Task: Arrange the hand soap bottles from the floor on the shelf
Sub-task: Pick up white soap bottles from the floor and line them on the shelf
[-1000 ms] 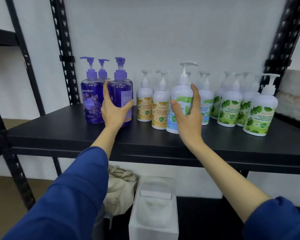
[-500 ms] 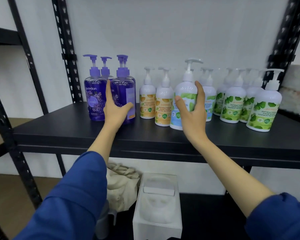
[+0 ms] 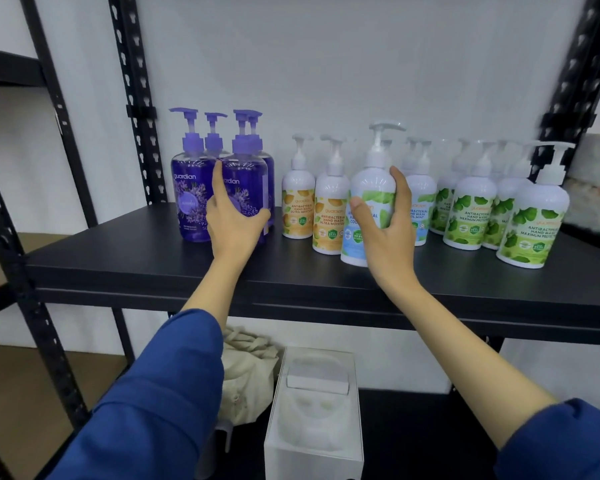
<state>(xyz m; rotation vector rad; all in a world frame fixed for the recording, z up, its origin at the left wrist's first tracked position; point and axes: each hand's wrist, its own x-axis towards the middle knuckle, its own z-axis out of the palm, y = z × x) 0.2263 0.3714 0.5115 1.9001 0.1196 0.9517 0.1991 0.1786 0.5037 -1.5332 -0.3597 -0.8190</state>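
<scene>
Left hand (image 3: 234,220) grips purple bottle (image 3: 245,192), hiding its label; right hand (image 3: 383,225) wraps blue-label bottle (image 3: 369,202), text half-covered.

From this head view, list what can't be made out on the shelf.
- Label of the blue and white bottle: mostly covered by the right hand.
- Lower label of the front purple bottle: covered by the left hand.
- Rear white bottles: count unclear, hidden by the front row.
- Shelf right end: cut off by the frame edge.
</scene>
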